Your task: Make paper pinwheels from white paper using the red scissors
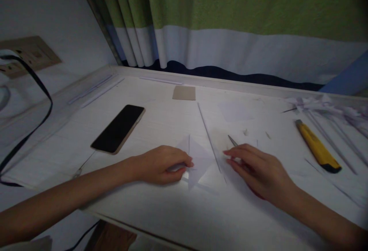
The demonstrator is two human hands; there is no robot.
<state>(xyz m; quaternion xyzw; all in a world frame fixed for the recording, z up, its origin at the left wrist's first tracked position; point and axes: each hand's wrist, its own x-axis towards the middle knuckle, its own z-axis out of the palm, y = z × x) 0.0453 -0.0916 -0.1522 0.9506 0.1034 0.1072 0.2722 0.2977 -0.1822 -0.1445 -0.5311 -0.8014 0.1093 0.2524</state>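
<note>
My left hand [165, 164] is closed in a pinch at the left edge of a small pale paper square [199, 162], which lies turned like a diamond on the white table. Right of the paper, my right hand [255, 170] has its fingers closed around a thin pointed metal tool [232, 140], whose tip points up and left; the rest of it is hidden by the fingers. Between the hands a thin white rod [207, 130] lies slantwise. Another pale square sheet [234, 111] lies farther back.
A black phone [118, 128] lies on the left, with a cable nearby. At the back is a beige card [184, 93]. A yellow cutter [317, 147], white rods and crumpled paper [324, 104] lie right. A curtain [230, 32] hangs behind the table.
</note>
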